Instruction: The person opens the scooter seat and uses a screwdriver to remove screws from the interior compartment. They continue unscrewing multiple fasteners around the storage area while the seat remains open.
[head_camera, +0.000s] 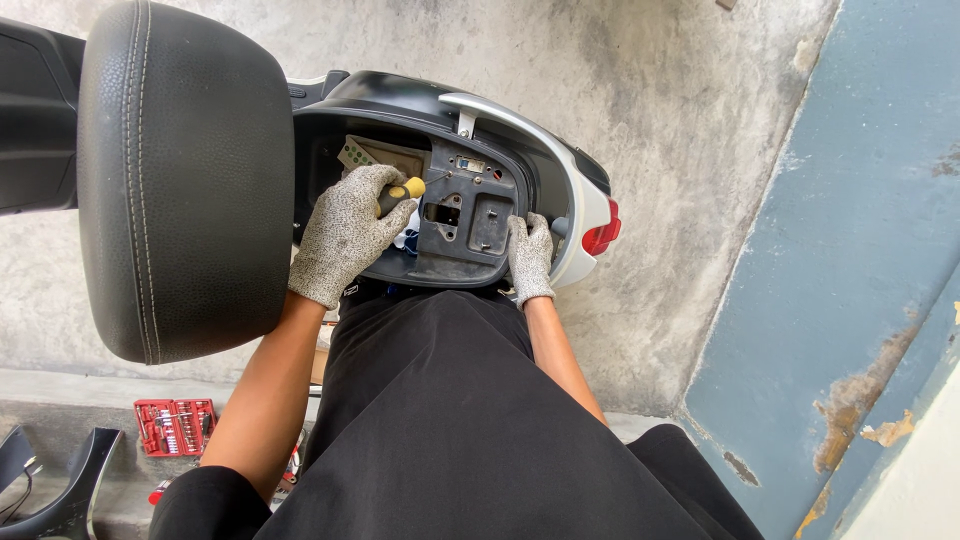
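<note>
I stand over the rear of a scooter (560, 150) with its black seat (185, 180) tipped up at the left. Both hands wear grey speckled gloves. My left hand (345, 235) is shut on a screwdriver with a yellow and black handle (402, 191), its tip hidden inside the open under-seat bay. My right hand (529, 257) rests on the bay's near right edge, fingers curled on the rim beside a black plastic panel (470, 215) with cut-outs.
A red tail light (602, 235) sits at the scooter's right end. On the concrete floor at lower left lie a red case of screwdriver bits (175, 425) and a loose black body panel (60, 490). A blue painted wall (850, 260) runs along the right.
</note>
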